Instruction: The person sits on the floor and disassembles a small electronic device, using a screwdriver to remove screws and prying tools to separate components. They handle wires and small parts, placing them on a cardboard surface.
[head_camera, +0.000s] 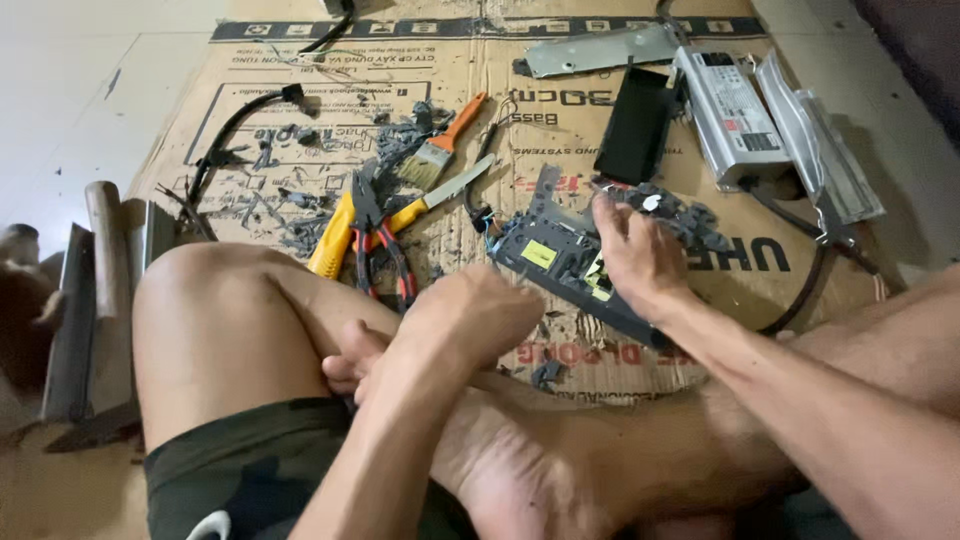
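Observation:
A dark circuit board with yellow parts lies on a flattened cardboard sheet on the floor. My right hand rests on the board's right side, fingers spread over it and a heap of grey broken bits. My left hand hovers in a loose fist just left of the board, above my bent leg; nothing shows in it. Red-handled pliers, a yellow-handled tool and a yellow-handled knife lie left of the board.
An orange-handled brush lies farther back. A black box, a silver metal power unit, a grey metal plate and a clear plastic cover sit at the back right. Black cables lie left. Metal pieces stand at the far left.

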